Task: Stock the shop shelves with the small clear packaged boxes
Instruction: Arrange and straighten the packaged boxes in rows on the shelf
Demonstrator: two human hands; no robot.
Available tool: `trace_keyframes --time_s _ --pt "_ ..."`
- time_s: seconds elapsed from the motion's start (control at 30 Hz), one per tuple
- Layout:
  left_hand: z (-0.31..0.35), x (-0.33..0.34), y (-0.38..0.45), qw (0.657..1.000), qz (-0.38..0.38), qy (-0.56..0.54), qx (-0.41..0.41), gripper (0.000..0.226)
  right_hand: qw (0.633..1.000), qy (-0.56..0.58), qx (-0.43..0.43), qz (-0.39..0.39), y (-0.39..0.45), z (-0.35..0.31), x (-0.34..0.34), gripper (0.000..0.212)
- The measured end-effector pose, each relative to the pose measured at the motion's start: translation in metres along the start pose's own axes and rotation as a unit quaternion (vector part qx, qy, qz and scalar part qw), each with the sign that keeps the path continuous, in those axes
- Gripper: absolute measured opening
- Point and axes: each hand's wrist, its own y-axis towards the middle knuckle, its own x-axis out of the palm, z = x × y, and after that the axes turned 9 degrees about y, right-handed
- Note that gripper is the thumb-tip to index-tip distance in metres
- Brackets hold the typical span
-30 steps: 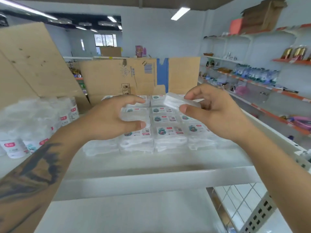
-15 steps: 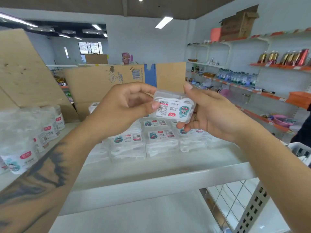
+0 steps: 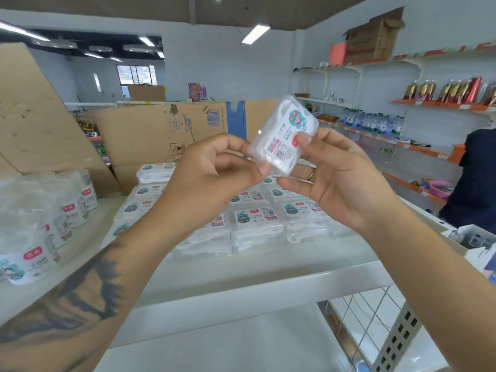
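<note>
A single small clear packaged box [image 3: 285,135] is held up in the air between both hands, above the stock on the white shelf [image 3: 241,267]. It is tilted, label facing the camera, with a teal cartoon figure near its upper end and a barcode near its lower end. The left hand [image 3: 212,178] pinches the box's lower left corner between thumb and forefinger, its other fingers curled in. The right hand [image 3: 341,181] grasps the right side, thumb tip pressed on the label face and fingers behind and beneath the box; a ring [image 3: 311,173] sits on one of those fingers.

Below the hands, stacked boxes of the same kind [image 3: 255,218] lie flat on the shelf in rows, labels up. About a dozen labels show, though the hands and forearms cover part of the group, so the full count cannot be told. At the left of the shelf stand round clear tubs [image 3: 37,237] with similar labels; at least four can be made out, the nearest ones blurred.

Behind the shelf, two large cardboard sheets [image 3: 161,130] stand upright. On the right, wall shelves with orange edges [image 3: 429,106] carry bottles, one open cardboard carton [image 3: 373,36] rests on the top one, and a person in dark clothing [image 3: 475,183] stands at the frame's right edge.
</note>
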Motion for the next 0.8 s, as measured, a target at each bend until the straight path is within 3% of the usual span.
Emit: trace_keyframes --time_s 0.1,0.27,0.37,0.57,0.67,0.8 --pt "-0.003 -0.004 -0.003 1.0 0.006 0.022 0.018 0.041 0.999 -0.039 -0.029 0.009 0.0 -0.002 -0.001 0.026" --pt "-0.005 -0.017 -0.005 0.994 -0.008 0.075 0.084 0.071 0.987 -0.156 -0.034 -0.019 -0.003 -0.006 -0.006 0.035" --pt "-0.003 -0.019 -0.006 0.985 -0.025 0.128 0.113 0.083 0.976 -0.21 -0.03 -0.042 -0.005 -0.01 -0.005 0.028" --pt "0.0 -0.016 -0.006 0.966 -0.059 0.215 0.132 0.07 0.956 -0.279 -0.031 -0.087 -0.006 -0.02 -0.005 0.029" --pt "-0.002 -0.009 -0.004 0.963 -0.033 0.241 0.118 0.063 0.901 -0.417 -0.048 -0.106 -0.008 -0.03 -0.006 0.031" --pt "-0.007 0.006 0.004 0.975 0.008 0.207 0.076 0.058 0.767 -0.623 -0.066 -0.14 -0.005 -0.05 -0.005 0.058"
